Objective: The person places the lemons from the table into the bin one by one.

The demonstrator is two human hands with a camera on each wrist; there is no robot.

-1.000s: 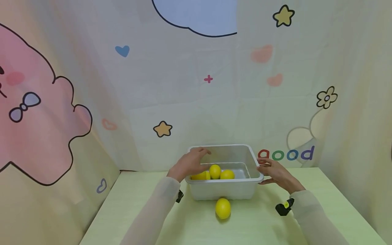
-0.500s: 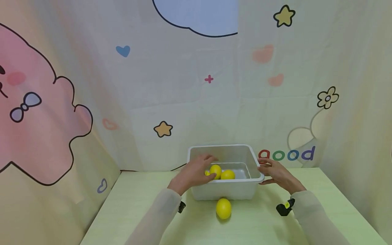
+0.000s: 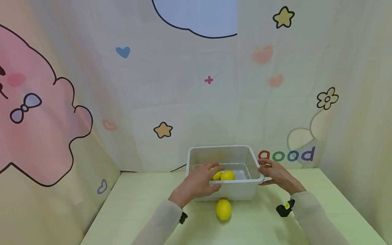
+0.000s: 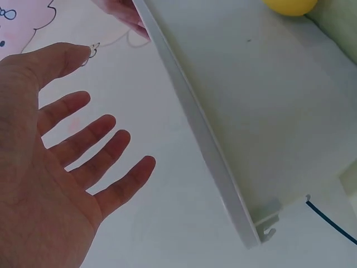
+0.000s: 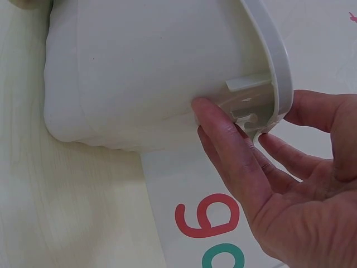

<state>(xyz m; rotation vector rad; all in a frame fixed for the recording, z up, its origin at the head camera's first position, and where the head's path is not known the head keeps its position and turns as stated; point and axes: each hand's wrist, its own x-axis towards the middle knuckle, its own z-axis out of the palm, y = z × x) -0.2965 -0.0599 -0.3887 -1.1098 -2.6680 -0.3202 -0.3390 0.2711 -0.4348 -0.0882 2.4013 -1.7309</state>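
A white plastic bin [image 3: 239, 190] stands at the back of the table, with yellow lemons [image 3: 228, 175] inside, partly hidden by my left hand. My left hand [image 3: 200, 180] is over the bin's near left rim; the left wrist view shows its fingers [image 4: 103, 142] spread, holding nothing, beside the bin wall [image 4: 201, 128]. One lemon [image 3: 224, 210] lies on the table in front of the bin. At the bin's right end, my right hand [image 3: 277, 175] grips the rim; in the right wrist view, thumb and fingers [image 5: 231, 151] lie on either side of it.
A pale wood table [image 3: 131, 211] carries everything. A printed curtain [image 3: 214, 112] with stars, hearts and coloured letters hangs close behind the bin. Dark wrist-worn devices [image 3: 284, 208] sit below the sleeves.
My left hand has come from over the bin's left end towards its near rim, moving right and nearer, and now covers part of the lemons inside. The right hand and bin stay put.
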